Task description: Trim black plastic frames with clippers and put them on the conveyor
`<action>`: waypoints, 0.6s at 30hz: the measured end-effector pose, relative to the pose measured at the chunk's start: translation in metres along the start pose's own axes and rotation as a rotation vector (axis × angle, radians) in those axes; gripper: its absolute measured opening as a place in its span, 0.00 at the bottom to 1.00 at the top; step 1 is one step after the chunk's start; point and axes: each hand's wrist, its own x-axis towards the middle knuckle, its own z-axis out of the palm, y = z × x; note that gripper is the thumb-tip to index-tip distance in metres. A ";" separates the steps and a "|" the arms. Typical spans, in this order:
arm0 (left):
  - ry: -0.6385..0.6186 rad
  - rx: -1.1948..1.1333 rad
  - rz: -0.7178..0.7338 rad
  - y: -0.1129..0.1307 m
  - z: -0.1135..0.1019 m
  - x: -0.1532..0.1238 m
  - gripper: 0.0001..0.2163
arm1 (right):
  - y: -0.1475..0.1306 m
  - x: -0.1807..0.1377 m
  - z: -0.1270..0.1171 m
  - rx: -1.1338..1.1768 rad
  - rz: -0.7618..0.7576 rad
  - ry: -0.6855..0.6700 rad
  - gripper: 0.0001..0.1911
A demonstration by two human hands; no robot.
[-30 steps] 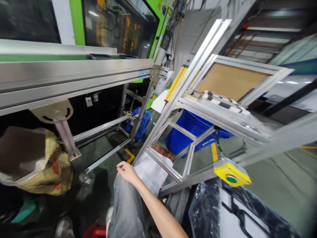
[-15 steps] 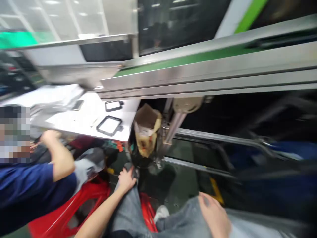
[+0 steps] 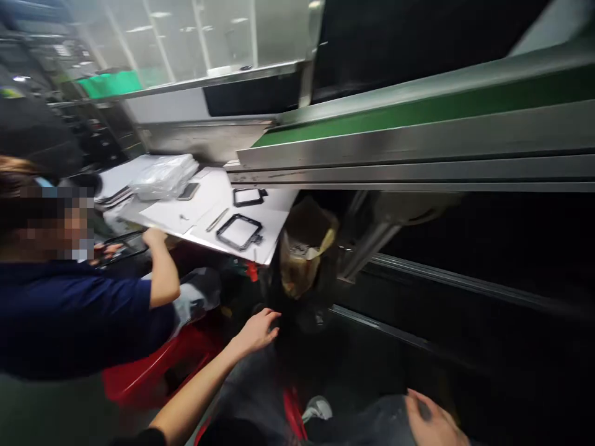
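A long steel conveyor (image 3: 418,148) with a green belt crosses from your 12 to 3 o'clock. At 11 the white tabletop (image 3: 186,214) carries two black frames (image 3: 239,231). A co-worker (image 3: 69,310) sits at 9. Below is dark, blurred. Your left hand (image 3: 255,331) rests spread on your knee (image 3: 260,384); your right hand (image 3: 430,424), cut off, lies flat.

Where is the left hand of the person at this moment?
In the head view, the left hand lies low and centre-left, resting on the person's own knee, just below the brown bag that hangs beside the white table.
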 end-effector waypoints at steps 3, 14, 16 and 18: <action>0.012 -0.072 0.158 0.019 -0.016 -0.004 0.24 | -0.022 -0.011 -0.014 -0.017 -0.020 -0.002 0.31; -0.155 -0.278 0.267 0.077 -0.046 -0.003 0.24 | -0.062 -0.018 -0.072 0.184 -0.053 0.082 0.18; -0.143 -0.317 0.322 0.093 -0.060 -0.003 0.17 | -0.071 -0.008 -0.120 0.279 -0.176 0.087 0.20; -0.125 -0.361 0.392 0.104 -0.069 0.005 0.13 | -0.084 0.005 -0.193 0.366 -0.317 0.226 0.21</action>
